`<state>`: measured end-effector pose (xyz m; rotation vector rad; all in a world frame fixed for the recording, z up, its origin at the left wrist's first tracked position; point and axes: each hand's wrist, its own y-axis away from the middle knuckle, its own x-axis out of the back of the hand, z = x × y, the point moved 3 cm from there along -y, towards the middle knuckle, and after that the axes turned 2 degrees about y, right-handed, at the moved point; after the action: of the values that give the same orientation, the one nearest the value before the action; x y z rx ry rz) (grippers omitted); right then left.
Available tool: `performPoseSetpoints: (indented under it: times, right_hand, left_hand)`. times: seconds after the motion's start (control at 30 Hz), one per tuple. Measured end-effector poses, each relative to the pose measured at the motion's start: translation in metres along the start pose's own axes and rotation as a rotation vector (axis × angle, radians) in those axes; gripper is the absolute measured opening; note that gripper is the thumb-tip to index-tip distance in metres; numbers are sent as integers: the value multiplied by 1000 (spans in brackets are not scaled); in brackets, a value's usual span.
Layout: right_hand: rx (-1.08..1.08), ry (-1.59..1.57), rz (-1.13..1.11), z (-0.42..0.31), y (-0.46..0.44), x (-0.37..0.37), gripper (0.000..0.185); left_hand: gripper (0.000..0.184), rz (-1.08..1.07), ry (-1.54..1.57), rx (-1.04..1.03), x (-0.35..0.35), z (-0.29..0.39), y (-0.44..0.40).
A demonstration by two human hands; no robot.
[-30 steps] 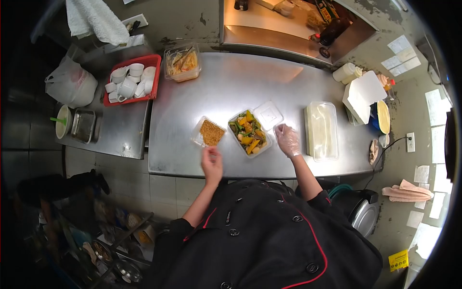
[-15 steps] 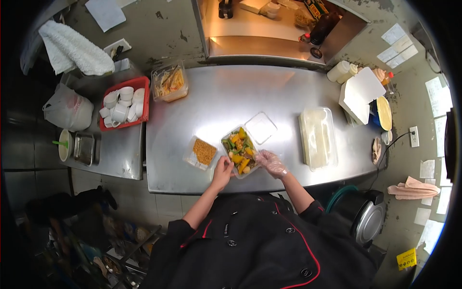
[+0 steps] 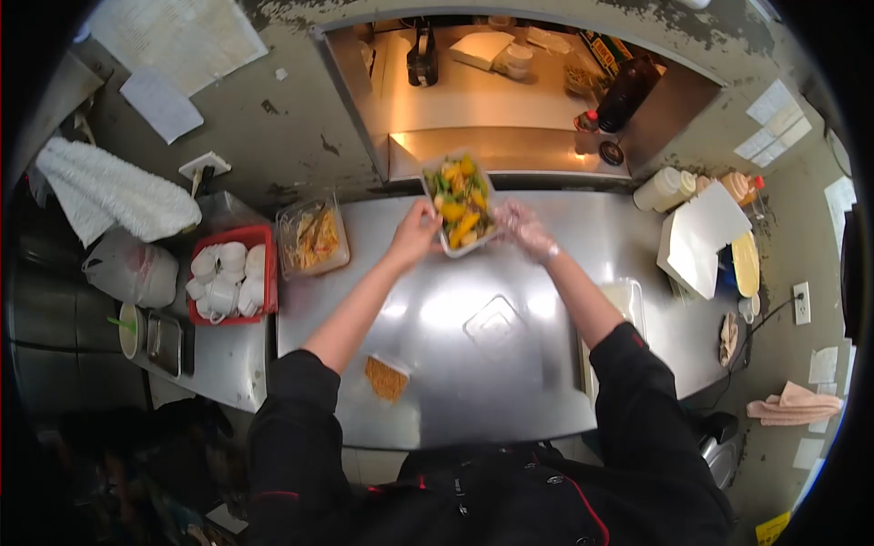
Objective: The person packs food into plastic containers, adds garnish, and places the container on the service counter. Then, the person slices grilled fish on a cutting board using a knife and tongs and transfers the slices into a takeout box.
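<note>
While your bare left hand (image 3: 415,238) and your plastic-gloved right hand (image 3: 527,231) grasp opposite sides of the clear vegetable container (image 3: 464,207) – fingers closed at its walls – it is over the far edge of the stainless-steel table (image 3: 473,400), before the pass-through window (image 3: 482,150). A square transparent lid (image 3: 494,321) lies around the table's middle; the brown crumbly topping (image 3: 387,380) (its container hard to make out) sits towards the near left corner. At the far left corner stands a noodle container (image 3: 313,240).

Cups (image 3: 221,296) in basket (image 3: 271,284), left of noodle container (image 3: 312,240); lid (image 3: 492,324) on table (image 3: 455,391), right of crumb container (image 3: 387,379).
</note>
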<state>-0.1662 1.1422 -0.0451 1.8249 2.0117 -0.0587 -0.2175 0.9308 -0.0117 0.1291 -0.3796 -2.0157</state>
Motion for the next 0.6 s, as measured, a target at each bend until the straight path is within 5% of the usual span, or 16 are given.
performPoseSetpoints:
  times: [0.3,0.6]
  right_hand:
    - [144,149,52,-89,-217,75,35]
    - [89,48,26,-64,-279,101,42]
  left_hand:
    - [9,37,117,-37,33,58,-243]
    - [7,80,108,-7,54,33,-314]
